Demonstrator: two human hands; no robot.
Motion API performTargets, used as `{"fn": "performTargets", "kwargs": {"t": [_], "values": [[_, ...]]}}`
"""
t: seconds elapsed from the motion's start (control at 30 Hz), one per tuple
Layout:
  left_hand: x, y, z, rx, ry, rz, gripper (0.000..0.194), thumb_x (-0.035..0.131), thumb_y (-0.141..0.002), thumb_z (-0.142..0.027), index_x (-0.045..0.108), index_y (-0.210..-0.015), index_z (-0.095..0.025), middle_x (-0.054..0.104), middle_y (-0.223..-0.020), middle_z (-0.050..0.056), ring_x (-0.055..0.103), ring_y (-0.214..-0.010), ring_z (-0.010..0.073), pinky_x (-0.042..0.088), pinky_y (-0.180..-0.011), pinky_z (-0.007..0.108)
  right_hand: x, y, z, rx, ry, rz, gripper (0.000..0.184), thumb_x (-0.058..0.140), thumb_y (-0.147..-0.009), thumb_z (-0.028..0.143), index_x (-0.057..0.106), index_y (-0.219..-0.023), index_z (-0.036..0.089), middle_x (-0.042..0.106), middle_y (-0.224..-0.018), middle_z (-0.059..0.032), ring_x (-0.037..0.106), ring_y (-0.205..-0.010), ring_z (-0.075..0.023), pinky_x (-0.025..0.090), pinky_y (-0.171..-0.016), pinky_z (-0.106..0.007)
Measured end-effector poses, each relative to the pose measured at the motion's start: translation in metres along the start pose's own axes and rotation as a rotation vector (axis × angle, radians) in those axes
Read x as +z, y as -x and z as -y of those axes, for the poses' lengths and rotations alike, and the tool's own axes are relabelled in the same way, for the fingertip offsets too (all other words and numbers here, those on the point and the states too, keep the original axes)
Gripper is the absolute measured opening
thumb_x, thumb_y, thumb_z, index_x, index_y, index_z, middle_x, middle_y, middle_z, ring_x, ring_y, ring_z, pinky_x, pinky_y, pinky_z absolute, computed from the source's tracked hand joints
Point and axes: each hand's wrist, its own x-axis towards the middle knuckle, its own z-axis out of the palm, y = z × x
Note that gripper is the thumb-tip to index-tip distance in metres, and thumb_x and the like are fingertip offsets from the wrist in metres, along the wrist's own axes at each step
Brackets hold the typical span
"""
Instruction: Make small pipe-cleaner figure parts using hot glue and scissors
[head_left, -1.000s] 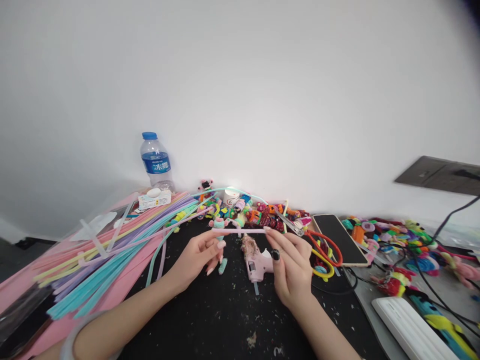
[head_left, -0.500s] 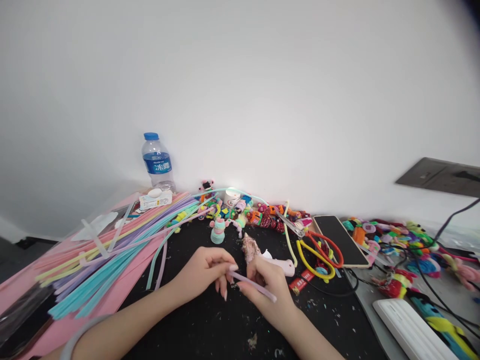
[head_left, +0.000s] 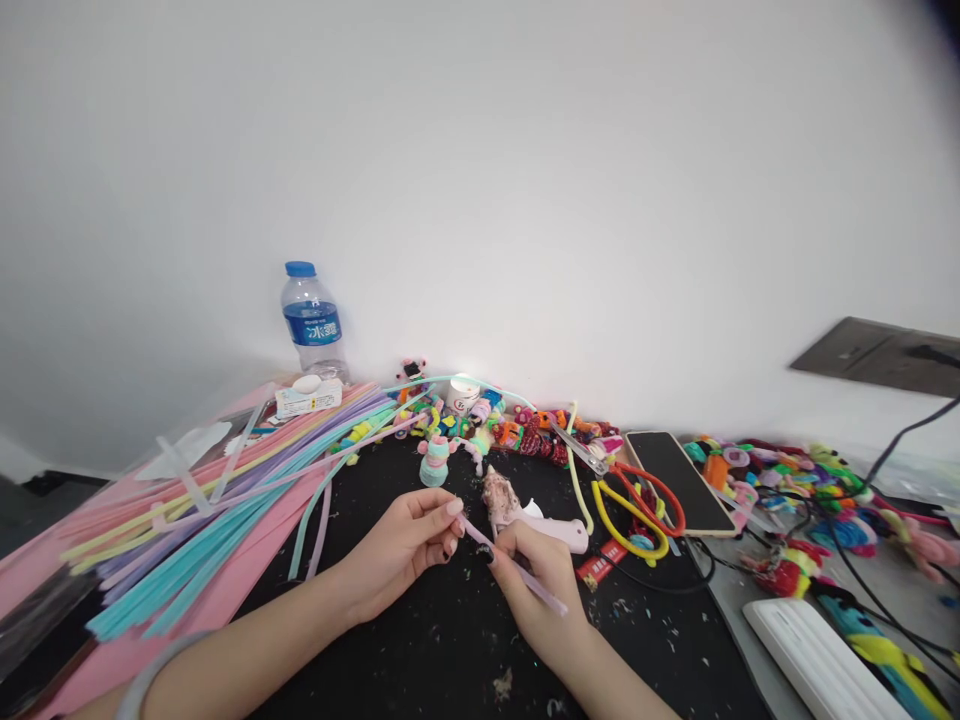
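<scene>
A short lilac pipe cleaner (head_left: 477,532) stretches between my two hands over the black mat. My left hand (head_left: 409,545) pinches its left end between thumb and forefinger. Farther along, my right hand (head_left: 540,580) grips it, and the free end sticks out below the right thumb. Just beyond the hands stands a small mint and pink pipe-cleaner figure (head_left: 433,462). Behind my right hand lies a pale pink glue gun (head_left: 559,530), its nozzle end crusted with brown residue.
Bundled pastel pipe cleaners (head_left: 247,500) spread on the left near a water bottle (head_left: 312,325). Scissors (head_left: 637,510) with red and yellow handles, a phone (head_left: 679,480), a white power strip (head_left: 817,655) and cables lie right. Several colourful figures (head_left: 525,435) line the wall.
My left hand has moved slightly up and left, baring more of the lilac pipe cleaner between the hands. My right hand has shifted slightly, and its free end reaches farther right.
</scene>
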Motion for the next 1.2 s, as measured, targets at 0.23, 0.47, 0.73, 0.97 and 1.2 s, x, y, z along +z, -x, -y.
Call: {"fn": "performTargets", "kwargs": {"t": [0.23, 0.47, 0.73, 0.97, 1.2], "values": [[0.0006, 0.0029, 0.0017, 0.038, -0.175, 0.119, 0.024, 0.064, -0.079, -0.029, 0.052, -0.066, -0.013, 0.058, -0.056, -0.002, 0.052, -0.047, 0.0072, 0.043, -0.050, 0.019, 0.0007, -0.0019, 0.0069, 0.028, -0.113, 0.068, 0.021, 0.051, -0.086, 0.023, 0.057, -0.067, 0.017, 0.053, -0.056, 0.0021, 0.045, -0.051, -0.0108, 0.034, -0.051, -0.022], [0.0003, 0.0039, -0.0006, 0.066, -0.387, 0.208, 0.028, 0.066, -0.075, -0.034, 0.051, -0.063, -0.014, 0.055, -0.049, -0.004, 0.051, -0.043, 0.0078, 0.042, -0.046, 0.019, 0.0017, 0.0018, 0.0065, 0.060, -0.164, 0.106, 0.038, 0.036, -0.093, 0.032, 0.046, -0.059, 0.018, 0.044, -0.056, 0.0028, 0.042, -0.054, -0.0113, 0.032, -0.054, -0.024], [-0.0007, 0.0086, 0.0002, -0.183, -0.456, 0.388, 0.023, 0.070, -0.069, -0.029, 0.053, -0.064, -0.014, 0.054, -0.047, -0.005, 0.049, -0.039, 0.0078, 0.043, -0.041, 0.018, 0.0035, 0.0024, 0.0083, 0.087, -0.263, 0.311, 0.041, 0.038, -0.093, 0.038, 0.044, -0.057, 0.018, 0.038, -0.052, 0.0050, 0.038, -0.049, -0.0094, 0.032, -0.049, -0.021], [-0.0013, 0.0029, -0.0001, 0.064, -0.475, 0.255, 0.028, 0.060, -0.079, -0.038, 0.056, -0.068, -0.012, 0.057, -0.054, -0.002, 0.052, -0.041, 0.0078, 0.042, -0.043, 0.018, 0.0038, 0.0033, 0.0053, 0.107, -0.197, 0.187, 0.037, 0.035, -0.094, 0.030, 0.048, -0.061, 0.018, 0.044, -0.057, 0.0027, 0.041, -0.054, -0.0117, 0.032, -0.054, -0.024], [0.0017, 0.0097, -0.0017, 0.027, -0.527, 0.280, 0.028, 0.057, -0.081, -0.038, 0.053, -0.066, -0.014, 0.049, -0.051, -0.005, 0.045, -0.042, 0.0062, 0.037, -0.042, 0.016, 0.0030, 0.0024, 0.0091, 0.096, -0.213, 0.211, 0.036, 0.034, -0.094, 0.028, 0.047, -0.062, 0.019, 0.044, -0.058, 0.0017, 0.041, -0.054, -0.0126, 0.033, -0.053, -0.026]]}}
